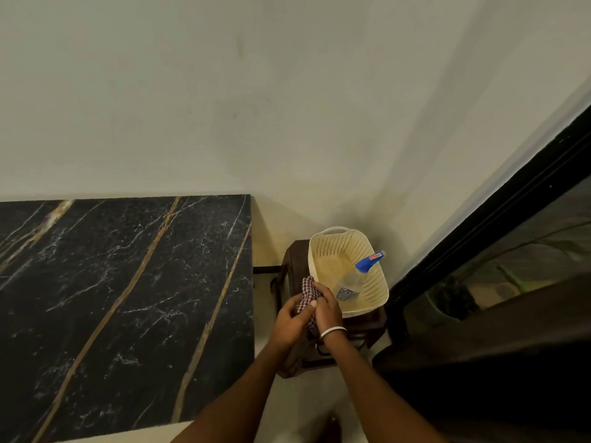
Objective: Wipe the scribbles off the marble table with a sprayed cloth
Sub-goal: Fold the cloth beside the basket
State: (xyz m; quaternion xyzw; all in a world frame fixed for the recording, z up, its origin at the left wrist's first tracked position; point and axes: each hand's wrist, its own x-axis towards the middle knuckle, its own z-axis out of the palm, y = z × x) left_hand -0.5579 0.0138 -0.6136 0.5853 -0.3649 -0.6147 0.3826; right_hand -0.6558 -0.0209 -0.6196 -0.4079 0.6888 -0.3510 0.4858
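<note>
A black marble table [121,298] with gold and white veins fills the left half of the head view; I see no scribbles on the part that shows. To its right, both hands hold a red-and-white checked cloth [307,290] bunched between them. My left hand [292,321] grips it from the left, my right hand [327,306], with a white bangle on the wrist, from the right. Just beyond them a clear spray bottle [358,276] with a blue trigger head leans inside a cream perforated basket [375,282].
The basket stands on a dark wooden stool [361,327] in the corner between the table and a black-framed glass door [499,219]. A pale wall runs behind. A potted plant [454,298] shows through the glass. Beige floor lies between table and stool.
</note>
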